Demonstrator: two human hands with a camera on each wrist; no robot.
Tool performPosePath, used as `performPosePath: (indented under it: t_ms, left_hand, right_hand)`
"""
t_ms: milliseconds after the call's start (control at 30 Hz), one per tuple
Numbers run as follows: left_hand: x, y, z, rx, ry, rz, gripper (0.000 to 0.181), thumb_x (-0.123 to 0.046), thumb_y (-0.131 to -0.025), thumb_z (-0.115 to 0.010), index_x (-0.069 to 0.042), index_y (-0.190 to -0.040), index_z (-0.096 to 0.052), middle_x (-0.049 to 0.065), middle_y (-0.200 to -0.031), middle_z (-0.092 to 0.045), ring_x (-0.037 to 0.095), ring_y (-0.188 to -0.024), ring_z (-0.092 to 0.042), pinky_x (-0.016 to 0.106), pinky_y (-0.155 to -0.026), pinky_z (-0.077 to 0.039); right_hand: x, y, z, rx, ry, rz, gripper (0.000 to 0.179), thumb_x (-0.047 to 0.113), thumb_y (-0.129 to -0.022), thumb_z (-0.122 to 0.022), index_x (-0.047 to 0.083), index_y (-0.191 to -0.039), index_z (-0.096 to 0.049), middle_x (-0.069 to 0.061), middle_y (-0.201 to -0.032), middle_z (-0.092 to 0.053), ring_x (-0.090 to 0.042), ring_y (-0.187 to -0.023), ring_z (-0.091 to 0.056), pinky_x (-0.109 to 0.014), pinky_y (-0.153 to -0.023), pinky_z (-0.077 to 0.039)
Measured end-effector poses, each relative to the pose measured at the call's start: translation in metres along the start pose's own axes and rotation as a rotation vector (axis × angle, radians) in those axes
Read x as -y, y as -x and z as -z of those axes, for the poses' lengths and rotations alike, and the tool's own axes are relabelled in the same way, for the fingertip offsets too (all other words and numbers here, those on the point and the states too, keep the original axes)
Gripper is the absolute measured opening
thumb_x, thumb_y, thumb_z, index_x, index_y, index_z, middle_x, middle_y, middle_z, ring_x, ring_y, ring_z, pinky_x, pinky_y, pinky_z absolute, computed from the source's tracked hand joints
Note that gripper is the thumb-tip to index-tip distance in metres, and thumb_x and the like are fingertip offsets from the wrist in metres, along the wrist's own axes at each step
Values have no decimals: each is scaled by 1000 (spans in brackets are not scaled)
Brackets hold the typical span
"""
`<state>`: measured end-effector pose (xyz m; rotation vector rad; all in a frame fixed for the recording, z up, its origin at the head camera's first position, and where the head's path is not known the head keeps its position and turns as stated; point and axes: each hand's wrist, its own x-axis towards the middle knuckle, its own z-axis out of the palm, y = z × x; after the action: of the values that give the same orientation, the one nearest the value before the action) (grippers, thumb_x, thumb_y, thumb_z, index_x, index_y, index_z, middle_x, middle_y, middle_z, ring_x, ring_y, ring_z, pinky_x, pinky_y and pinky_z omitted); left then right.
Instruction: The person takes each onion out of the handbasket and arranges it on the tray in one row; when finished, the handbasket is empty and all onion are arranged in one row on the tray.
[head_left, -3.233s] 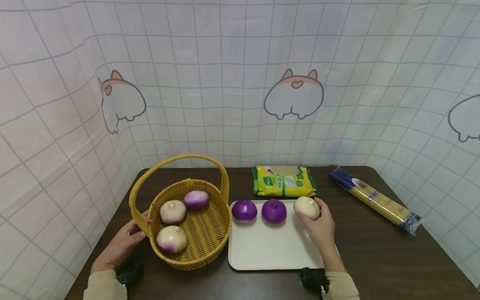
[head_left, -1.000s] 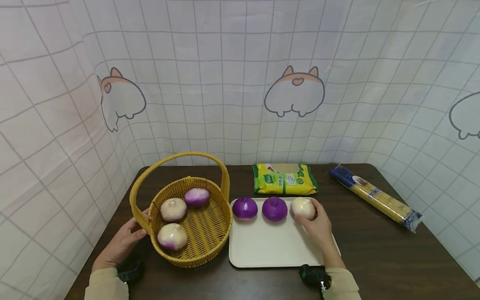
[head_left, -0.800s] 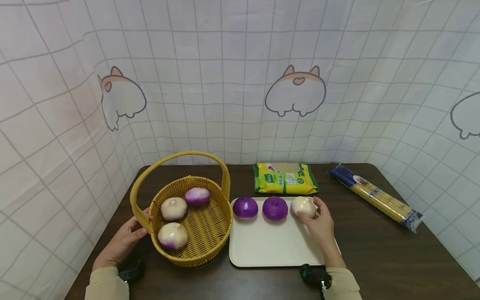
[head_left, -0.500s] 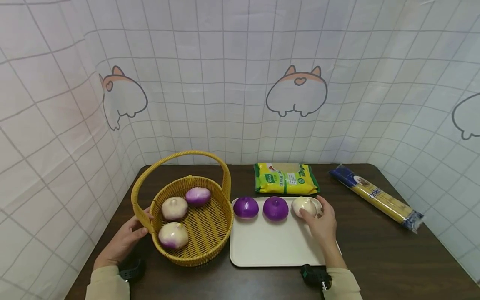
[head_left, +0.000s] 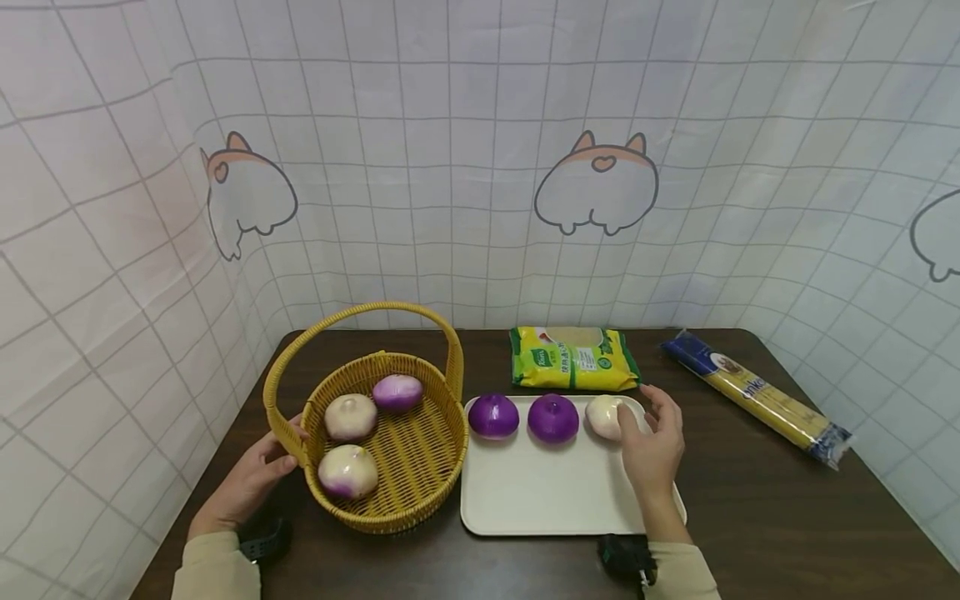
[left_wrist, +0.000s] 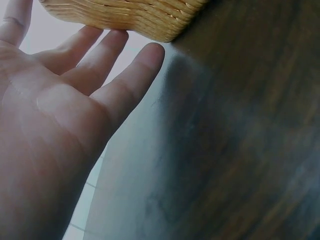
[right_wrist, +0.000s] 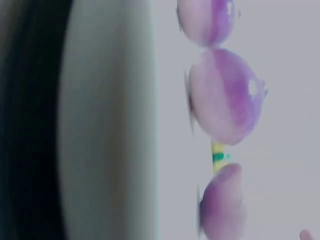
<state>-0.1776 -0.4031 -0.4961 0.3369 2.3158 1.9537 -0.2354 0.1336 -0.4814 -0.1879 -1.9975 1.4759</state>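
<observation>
On the beige tray (head_left: pixel 543 500) stand two purple onions (head_left: pixel 493 416) and, at their right, a white onion (head_left: pixel 602 417). My right hand (head_left: pixel 654 446) is just right of the white onion, fingers spread apart, thumb in front of it; whether the thumb touches it cannot be told. Two of the onions (right_wrist: pixel 227 97) show purple tops and pale sides in the right wrist view. At the left, my left hand (head_left: pixel 247 483) rests against the yellow wicker basket (head_left: pixel 408 450). In the left wrist view, fairly straight fingers (left_wrist: pixel 145 62) touch the basket's wall. Three whitish and purple onions (head_left: pixel 348 472) lie in it.
Behind the tray lies a yellow and green packet (head_left: pixel 573 358). A long pack of pasta (head_left: pixel 757 396) lies at the right on the dark table (head_left: pixel 772 517). The basket's tall handle (head_left: pixel 360 310) arches above it. A white checked curtain (head_left: pixel 480 167) hangs behind.
The white onion has shifted slightly left on the tray, closer to the purple ones. My right hand has let go of it and drawn right. The left hand stays at the basket.
</observation>
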Motion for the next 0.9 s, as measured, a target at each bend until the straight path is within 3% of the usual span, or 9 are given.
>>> performPosePath:
  t_ms: [200, 300, 433, 600, 767, 900]
  left_hand:
    - [2, -1, 0, 5, 17, -10, 38, -14, -102, -50, 11, -128, -38, 29, -158, -14, -6, -129, -32, 13, -95, -33]
    - [4, -1, 0, 11, 22, -22, 38, -13, -102, -49, 11, -128, -37, 24, -158, -18, -6, -129, -33, 13, -95, -33]
    - [6, 0, 1, 16, 43, -48, 37, -11, -102, -49, 12, -128, -37, 8, -156, -29, -5, -130, -35, 13, -96, -33]
    - [6, 0, 0, 17, 62, -61, 35, -9, -101, -49, 12, -128, -39, -3, -152, -33, -4, -131, -36, 13, -97, -32]
    - [4, 1, -1, 18, 64, -42, 36, -11, -102, -49, 11, -128, -39, 11, -158, -24, -6, -131, -33, 13, -96, -32]
    - [2, 0, -2, 13, 57, -24, 36, -13, -102, -49, 10, -128, -40, 19, -159, -18, -6, -130, -32, 13, -95, -32]
  right_hand:
    - [25, 14, -11, 64, -133, 86, 37, 1, -88, -68, -2, -124, -58, -13, -129, -54, -18, -118, -47, -46, -100, -42]
    - [48, 29, -18, 133, -161, 118, 34, -3, -88, -66, -7, -121, -58, -17, -121, -59, -25, -109, -52, -33, -93, -47]
    - [74, 49, -28, 269, -190, 162, 31, -8, -87, -64, -11, -117, -58, -20, -112, -63, -35, -95, -58, -23, -80, -49]
    - [87, 70, -42, 410, -214, 184, 36, -9, -85, -66, -9, -119, -57, -19, -112, -64, -33, -93, -60, -35, -80, -54]
    - [94, 89, -54, 508, -270, 216, 43, -12, -81, -67, -7, -122, -54, -20, -112, -64, -28, -92, -61, -46, -78, -54]
    - [101, 101, -60, 567, -301, 262, 44, -12, -80, -68, -6, -121, -55, -20, -112, -64, -28, -95, -62, -47, -79, -53]
